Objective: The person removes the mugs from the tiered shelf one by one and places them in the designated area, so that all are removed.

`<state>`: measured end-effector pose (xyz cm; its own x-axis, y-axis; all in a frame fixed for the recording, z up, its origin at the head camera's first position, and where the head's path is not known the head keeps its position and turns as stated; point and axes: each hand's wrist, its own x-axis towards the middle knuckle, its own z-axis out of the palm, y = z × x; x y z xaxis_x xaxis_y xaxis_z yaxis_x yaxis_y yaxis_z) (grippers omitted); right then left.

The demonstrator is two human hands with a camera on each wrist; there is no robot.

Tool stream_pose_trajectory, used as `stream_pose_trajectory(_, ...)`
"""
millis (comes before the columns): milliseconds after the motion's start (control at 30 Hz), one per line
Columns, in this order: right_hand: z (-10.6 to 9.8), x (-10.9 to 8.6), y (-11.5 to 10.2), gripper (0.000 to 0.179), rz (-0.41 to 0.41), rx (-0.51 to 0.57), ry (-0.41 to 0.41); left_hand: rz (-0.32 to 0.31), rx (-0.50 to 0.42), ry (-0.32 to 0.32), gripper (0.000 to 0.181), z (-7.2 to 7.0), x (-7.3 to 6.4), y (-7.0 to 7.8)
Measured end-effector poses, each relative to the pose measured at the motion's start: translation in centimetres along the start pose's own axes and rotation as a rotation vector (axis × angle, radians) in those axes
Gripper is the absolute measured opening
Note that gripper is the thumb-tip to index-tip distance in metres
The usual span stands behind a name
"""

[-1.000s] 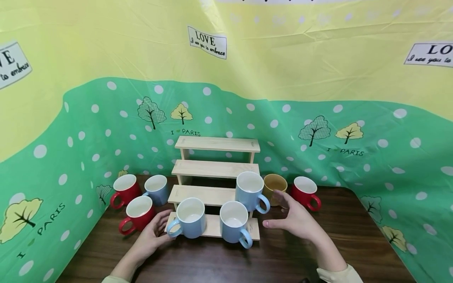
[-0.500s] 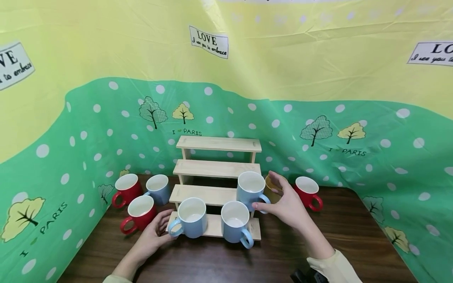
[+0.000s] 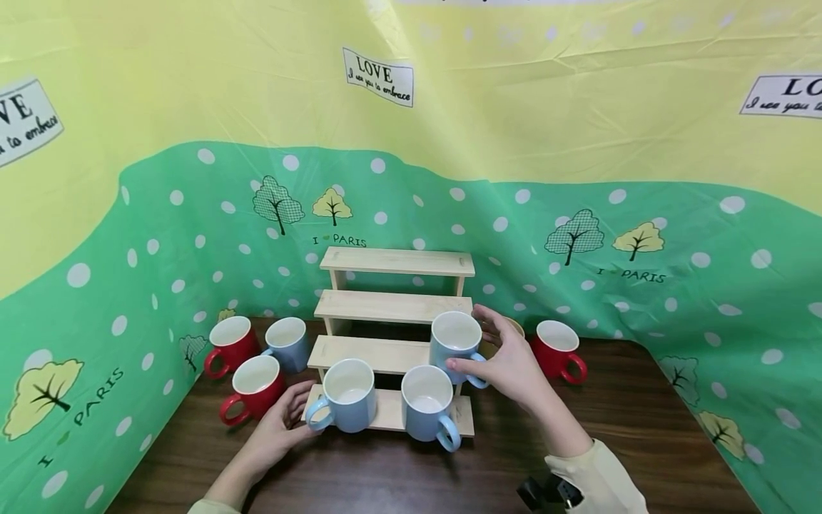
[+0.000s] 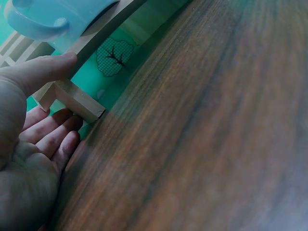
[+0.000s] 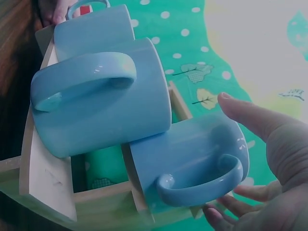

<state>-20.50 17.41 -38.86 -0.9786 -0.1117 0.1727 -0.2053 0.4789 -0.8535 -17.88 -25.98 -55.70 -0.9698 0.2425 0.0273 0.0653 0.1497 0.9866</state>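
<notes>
A four-tier wooden display stand (image 3: 392,307) holds three light blue mugs. My left hand (image 3: 277,432) grips the left end of its lowest tier. In the left wrist view the thumb lies against the tier's edge, with the fingers (image 4: 53,137) bent by the end support. Two of the mugs, a left one (image 3: 356,408) and a right one (image 3: 420,421), stand on that lowest tier. The third mug (image 3: 447,348) sits on the second tier, at the right. My right hand (image 3: 510,364) is spread around its handle side, thumb in front and fingers behind.
On the dark wood table (image 3: 629,428), two red mugs (image 3: 257,400) and a blue mug (image 3: 292,353) stand left of the stand. A yellow mug (image 3: 514,327), mostly hidden by my right hand, and a red mug (image 3: 552,355) stand at the right. A patterned cloth (image 3: 411,193) hangs behind.
My right hand has moved left from beside the yellow mug to around the blue mug on the second tier. My left hand has stayed at the stand's end.
</notes>
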Motion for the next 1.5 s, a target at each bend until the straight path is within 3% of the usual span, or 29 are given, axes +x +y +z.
stream_pose_trajectory(700, 1.0, 1.1, 0.7, 0.106, 0.050, -0.027, -0.015, -0.019, -0.010, -0.011, 0.082, 0.0, 0.1, 0.2)
stream_pose_trajectory(1033, 1.1, 1.4, 1.1, 0.106, 0.015, 0.027, -0.002, -0.025, -0.002, -0.003, 0.082, 0.0, 0.0, 0.6)
stream_pose_trajectory(1500, 0.4, 1.1, 0.9, 0.100, 0.001, 0.097, 0.082, -0.032, 0.004, 0.008, 0.082, 0.1, 0.0, 0.5)
